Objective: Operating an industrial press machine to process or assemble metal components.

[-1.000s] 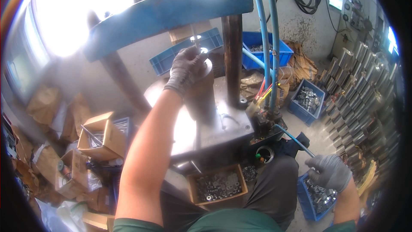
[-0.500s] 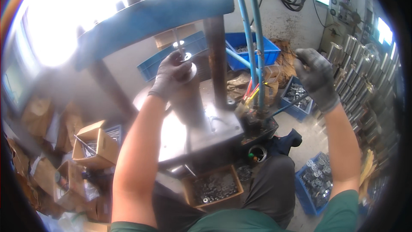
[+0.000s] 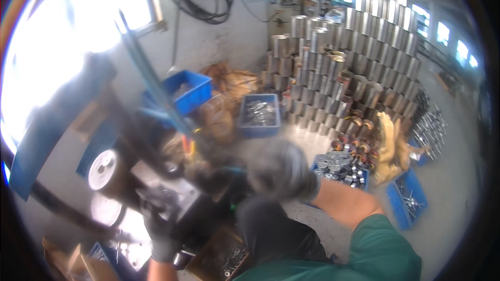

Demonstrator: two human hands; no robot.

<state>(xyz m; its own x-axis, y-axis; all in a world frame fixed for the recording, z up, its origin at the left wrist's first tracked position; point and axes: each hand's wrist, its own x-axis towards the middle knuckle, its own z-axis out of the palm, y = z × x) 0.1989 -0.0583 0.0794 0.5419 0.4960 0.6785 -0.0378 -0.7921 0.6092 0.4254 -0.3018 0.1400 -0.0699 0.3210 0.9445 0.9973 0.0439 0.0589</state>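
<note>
My left hand (image 3: 160, 221), in a dark grey glove, is low beside the press table (image 3: 187, 193). Motion smears its fingers, and whether they hold anything is unclear. Just left of it is a thick cylindrical block (image 3: 122, 177) with a pale round top (image 3: 103, 169). My right hand (image 3: 276, 169), also gloved, is a strong blur above my right knee; its fingers cannot be made out. The blue press frame (image 3: 57, 119) tilts across the left side of the view.
Metal cylinders (image 3: 333, 67) are stacked high at the back right. Blue bins of metal parts include one behind my right hand (image 3: 260, 130) and one farther right (image 3: 407, 198). A box of small rings (image 3: 224, 255) sits low between my legs. Pale blue pipes (image 3: 156, 83) rise beside the press.
The view has swung right. My left hand has left the top of the block and come down beside it. My right hand has dropped from its raised place beside the lever.
</note>
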